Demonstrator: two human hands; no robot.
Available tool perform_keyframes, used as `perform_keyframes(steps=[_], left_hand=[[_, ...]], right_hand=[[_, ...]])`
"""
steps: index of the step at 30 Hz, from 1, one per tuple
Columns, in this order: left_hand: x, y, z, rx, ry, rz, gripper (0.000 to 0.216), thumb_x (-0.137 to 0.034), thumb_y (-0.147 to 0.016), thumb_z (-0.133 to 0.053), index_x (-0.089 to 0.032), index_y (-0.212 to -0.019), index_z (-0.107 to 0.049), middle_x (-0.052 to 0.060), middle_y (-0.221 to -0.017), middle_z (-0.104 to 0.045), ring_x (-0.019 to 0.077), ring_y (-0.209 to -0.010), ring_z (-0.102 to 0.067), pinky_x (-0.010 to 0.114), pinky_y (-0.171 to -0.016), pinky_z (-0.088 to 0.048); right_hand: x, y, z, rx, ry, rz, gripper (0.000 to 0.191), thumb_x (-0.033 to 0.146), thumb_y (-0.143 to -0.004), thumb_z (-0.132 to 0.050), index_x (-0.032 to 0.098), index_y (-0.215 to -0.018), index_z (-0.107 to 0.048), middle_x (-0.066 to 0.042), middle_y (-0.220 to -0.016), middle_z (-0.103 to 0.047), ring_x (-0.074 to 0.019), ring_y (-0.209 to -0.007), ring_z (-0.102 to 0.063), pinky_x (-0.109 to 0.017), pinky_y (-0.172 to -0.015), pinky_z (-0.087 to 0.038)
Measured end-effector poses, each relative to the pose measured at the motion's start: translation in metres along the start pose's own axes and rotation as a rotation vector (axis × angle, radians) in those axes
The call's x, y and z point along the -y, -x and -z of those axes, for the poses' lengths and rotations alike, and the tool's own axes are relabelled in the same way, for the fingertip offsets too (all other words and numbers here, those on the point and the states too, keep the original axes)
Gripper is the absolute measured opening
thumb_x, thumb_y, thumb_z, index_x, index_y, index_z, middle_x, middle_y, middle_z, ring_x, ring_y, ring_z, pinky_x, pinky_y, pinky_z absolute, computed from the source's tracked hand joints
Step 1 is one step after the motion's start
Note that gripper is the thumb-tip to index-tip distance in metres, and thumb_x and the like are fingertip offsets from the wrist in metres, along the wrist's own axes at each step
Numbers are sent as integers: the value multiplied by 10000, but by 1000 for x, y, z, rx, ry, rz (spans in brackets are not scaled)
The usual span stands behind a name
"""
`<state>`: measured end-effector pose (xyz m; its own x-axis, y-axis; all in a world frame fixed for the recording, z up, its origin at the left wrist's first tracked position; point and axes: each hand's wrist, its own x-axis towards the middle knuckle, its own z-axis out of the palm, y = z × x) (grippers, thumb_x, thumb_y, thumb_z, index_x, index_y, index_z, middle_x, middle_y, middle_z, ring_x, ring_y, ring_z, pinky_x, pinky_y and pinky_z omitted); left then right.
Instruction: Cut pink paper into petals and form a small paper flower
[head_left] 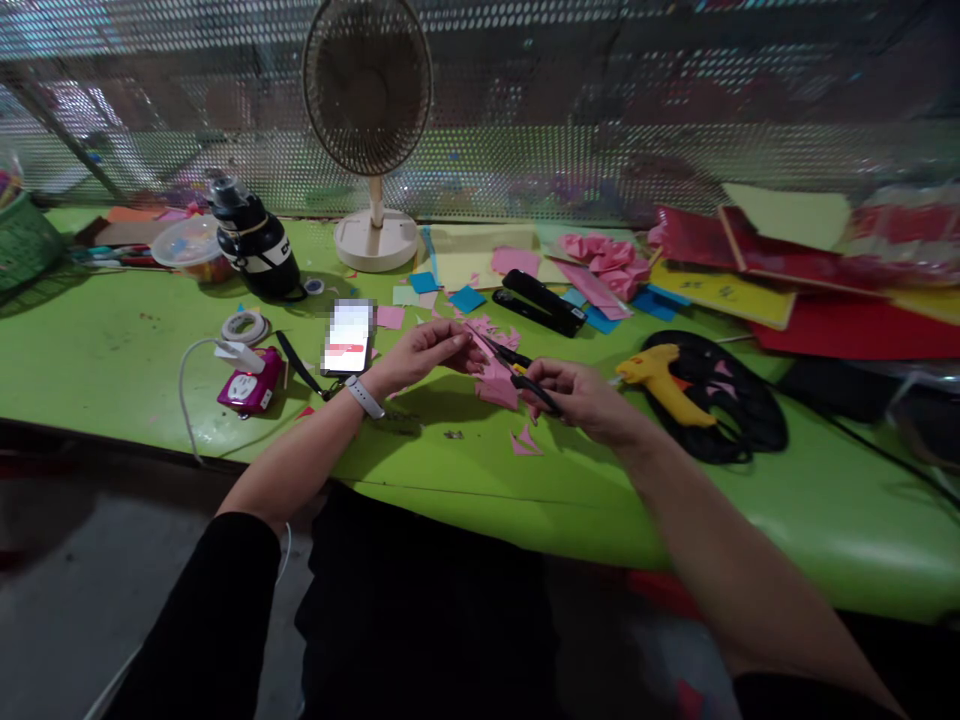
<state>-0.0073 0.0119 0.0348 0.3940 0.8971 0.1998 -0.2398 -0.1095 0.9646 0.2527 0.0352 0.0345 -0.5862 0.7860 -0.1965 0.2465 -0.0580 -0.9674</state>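
Over the middle of the green table, my right hand (571, 395) is closed around the handles of a pair of black scissors (531, 386), whose blades point up and left. My left hand (439, 352), with a pale watch band at its wrist, pinches a small piece of pink paper (480, 342) beside the scissor blades. Whether the blades touch the paper I cannot tell. Beneath both hands lies a heap of pink paper scraps (499, 388). A few cut pink slivers (525, 440) rest nearer the table's front edge.
A phone (349, 338) and a purple power adapter (251, 382) lie left. Behind are a black bottle (259, 245), a fan (375, 240) and a black stapler (540, 303). A yellow glue gun (671, 382) lies right, with red sheets (840, 325) beyond.
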Motion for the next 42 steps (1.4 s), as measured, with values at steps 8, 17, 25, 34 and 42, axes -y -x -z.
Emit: perform_keyframes(steps=[8, 17, 25, 34, 42], left_hand=[[-1, 0, -1, 13, 19, 27, 289, -418, -954, -696, -132, -936, -656, 123, -979, -773, 161, -890, -758, 323, -884, -614], [5, -2, -6, -109, 256, 175, 182, -279, -957, -630, -129, -1049, -679, 144, -1131, -766, 217, -1057, -734, 435, -1069, -511], [0, -4, -28, -273, 603, 291, 402, -390, -1034, -451, -111, -1185, -698, 164, -1271, -724, 231, -1253, -652, 399, -1135, -447], [-2, -4, -30, -338, 638, 375, 517, -449, -1092, -319, -97, -1074, -699, 172, -1145, -754, 197, -1043, -718, 317, -964, -546], [0, -5, -23, -384, 588, 489, 506, -539, -1051, -418, -103, -1023, -674, 149, -926, -747, 202, -840, -724, 328, -793, -599]], right_hand=[[-2, 2, 1, -12, -7, 3, 522, 622, -605, -902, 212, -769, -623, 9, -592, -630, -111, -521, -545, -241, -477, -362], [-9, -3, 3, -65, 1, -7, 558, 640, -579, -903, 203, -767, -612, 11, -619, -635, -112, -541, -546, -241, -513, -359], [-16, -6, 3, -58, 36, -19, 557, 659, -607, -880, 200, -785, -619, -5, -661, -652, -131, -589, -573, -258, -545, -384], [-10, -6, 0, -48, 64, -54, 582, 693, -580, -872, 203, -757, -611, -3, -647, -638, -131, -585, -566, -262, -542, -417], [-6, -6, 0, 16, 32, -62, 543, 646, -606, -875, 203, -783, -616, 8, -609, -638, -77, -438, -448, -224, -402, -267]])
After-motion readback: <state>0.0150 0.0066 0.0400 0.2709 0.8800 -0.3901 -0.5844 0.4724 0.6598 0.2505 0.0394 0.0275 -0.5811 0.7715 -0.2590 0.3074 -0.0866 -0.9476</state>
